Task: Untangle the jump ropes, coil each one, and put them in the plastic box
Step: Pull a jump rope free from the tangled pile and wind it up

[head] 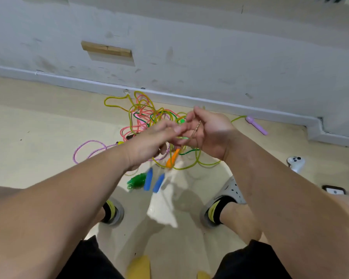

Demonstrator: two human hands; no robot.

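Head view: two hands lifted over the knot of ropes, one strand singled out

Both arms reach forward from a low crouch, and the hands meet above the tangle of jump ropes (145, 115). The tangle lies on the floor (38, 121) close to the foot of the wall. The right hand (212, 131) has its fingers curled round a pale strand (196, 128) and holds it up off the heap, probably so its run can be followed clear of the yellow, pink and green loops.

The left hand (151, 137) is smeared by motion. Its fingers stretch toward the right hand, about where a green line crosses, but whether they pinch anything cannot be told.

Holding the work in the air rather than on the floor makes sense — a lifted strand shows which loops hang on it.

An orange handle (172, 158) lies under the hands at the near edge of the tangle. A purple handle (257, 125) lies well out to the right beside the wall, its yellow-green cord trailing back to the heap. A speckled pink rope (89, 146) loops out to the left.

Nearer the feet lies a bunched green rope (137, 181) with two blue handles (148, 181) just beside it, apart from the knot (it looks like one rope already gathered, though that is a judgement).

The plastic box is not in view, so most of the sorting appears to remain. A white game controller (295, 163) sits on the floor at the right.
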